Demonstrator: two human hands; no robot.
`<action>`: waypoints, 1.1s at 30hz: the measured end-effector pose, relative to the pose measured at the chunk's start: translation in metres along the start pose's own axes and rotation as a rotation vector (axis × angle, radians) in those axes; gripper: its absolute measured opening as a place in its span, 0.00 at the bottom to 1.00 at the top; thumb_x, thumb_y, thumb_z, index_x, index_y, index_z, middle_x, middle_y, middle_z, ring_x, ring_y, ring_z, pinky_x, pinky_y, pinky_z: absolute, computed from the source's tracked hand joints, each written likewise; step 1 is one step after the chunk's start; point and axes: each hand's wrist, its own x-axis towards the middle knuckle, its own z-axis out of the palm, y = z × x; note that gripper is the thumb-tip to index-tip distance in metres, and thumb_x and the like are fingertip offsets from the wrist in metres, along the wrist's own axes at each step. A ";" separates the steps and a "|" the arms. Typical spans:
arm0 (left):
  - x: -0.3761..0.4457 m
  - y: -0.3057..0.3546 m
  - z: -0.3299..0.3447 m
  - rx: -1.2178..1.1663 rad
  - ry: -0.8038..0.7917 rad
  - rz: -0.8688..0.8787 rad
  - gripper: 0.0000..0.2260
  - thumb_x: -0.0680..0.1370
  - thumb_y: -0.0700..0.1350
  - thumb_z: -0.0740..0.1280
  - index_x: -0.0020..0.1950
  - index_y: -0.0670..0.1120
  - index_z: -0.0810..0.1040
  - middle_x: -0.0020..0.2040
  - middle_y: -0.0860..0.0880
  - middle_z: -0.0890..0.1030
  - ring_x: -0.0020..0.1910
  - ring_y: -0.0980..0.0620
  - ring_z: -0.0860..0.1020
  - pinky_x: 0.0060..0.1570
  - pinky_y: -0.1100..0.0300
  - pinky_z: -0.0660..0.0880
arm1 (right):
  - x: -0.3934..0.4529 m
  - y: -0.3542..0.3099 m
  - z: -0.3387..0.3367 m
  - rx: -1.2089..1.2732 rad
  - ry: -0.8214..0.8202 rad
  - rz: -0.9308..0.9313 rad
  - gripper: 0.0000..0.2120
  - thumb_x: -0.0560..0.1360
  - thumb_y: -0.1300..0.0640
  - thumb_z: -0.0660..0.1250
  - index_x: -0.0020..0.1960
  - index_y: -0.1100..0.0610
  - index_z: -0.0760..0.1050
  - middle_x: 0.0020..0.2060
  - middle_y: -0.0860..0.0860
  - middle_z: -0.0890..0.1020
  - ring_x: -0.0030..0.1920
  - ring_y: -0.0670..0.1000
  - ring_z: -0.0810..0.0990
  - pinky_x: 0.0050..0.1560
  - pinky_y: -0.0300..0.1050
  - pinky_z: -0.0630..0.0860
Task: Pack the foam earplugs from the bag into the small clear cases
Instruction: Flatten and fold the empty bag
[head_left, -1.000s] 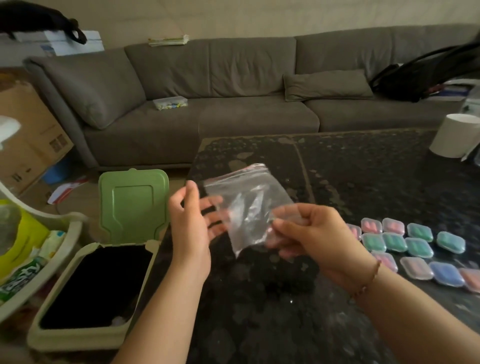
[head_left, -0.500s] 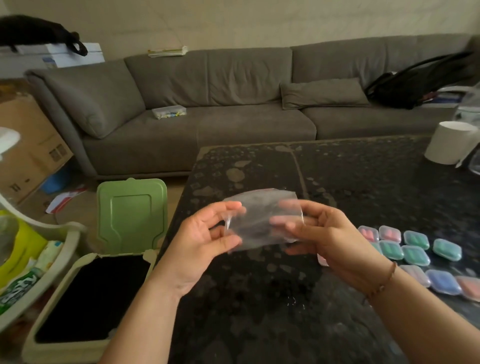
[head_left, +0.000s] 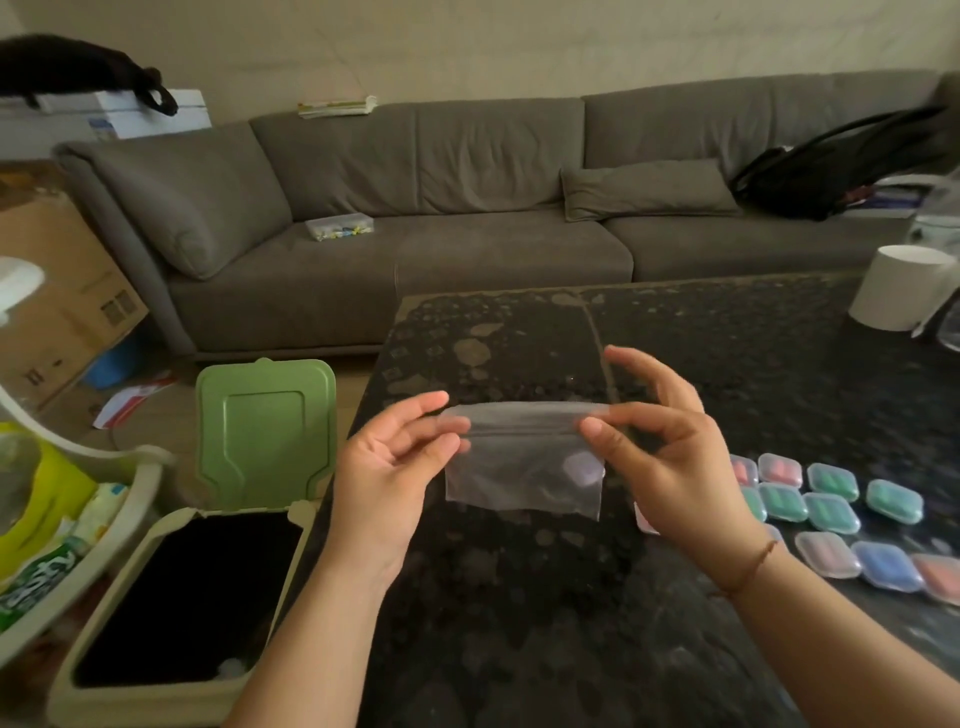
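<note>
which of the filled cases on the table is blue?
The blue case, in the nearest row at the table's right edge, between a pale pink case and a salmon one. The others are green or pink.

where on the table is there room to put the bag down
Bare dark table lies under the clear bag, between the forearms and back to the far edge. The right side is crowded with small cases; a white cylinder holds the far right corner.

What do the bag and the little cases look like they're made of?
Bag: thin, clear, soft plastic film, likely polyethylene; the table shows through and it sags below a zip strip. Cases: stiffer translucent plastic, glossy, rounded, holding their shape; coloured contents show through.
</note>
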 end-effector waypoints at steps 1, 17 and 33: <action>0.001 -0.001 -0.002 0.034 0.019 0.039 0.15 0.75 0.36 0.72 0.58 0.51 0.80 0.50 0.49 0.87 0.50 0.50 0.84 0.58 0.51 0.79 | -0.001 -0.002 0.000 -0.008 0.016 -0.058 0.08 0.74 0.46 0.69 0.45 0.48 0.85 0.64 0.40 0.76 0.70 0.44 0.69 0.68 0.45 0.68; -0.003 -0.003 -0.001 0.051 -0.226 -0.100 0.09 0.71 0.49 0.72 0.49 0.48 0.84 0.42 0.47 0.86 0.41 0.48 0.85 0.45 0.52 0.80 | -0.003 -0.016 0.005 0.445 -0.025 0.325 0.12 0.73 0.67 0.71 0.51 0.57 0.70 0.36 0.57 0.85 0.37 0.56 0.86 0.34 0.50 0.82; -0.017 0.017 -0.022 0.254 -0.232 -0.223 0.07 0.79 0.48 0.68 0.48 0.45 0.83 0.42 0.46 0.86 0.36 0.49 0.83 0.35 0.59 0.77 | -0.014 -0.025 0.017 0.080 -0.167 0.261 0.26 0.75 0.57 0.72 0.69 0.44 0.68 0.35 0.48 0.86 0.35 0.47 0.84 0.36 0.38 0.80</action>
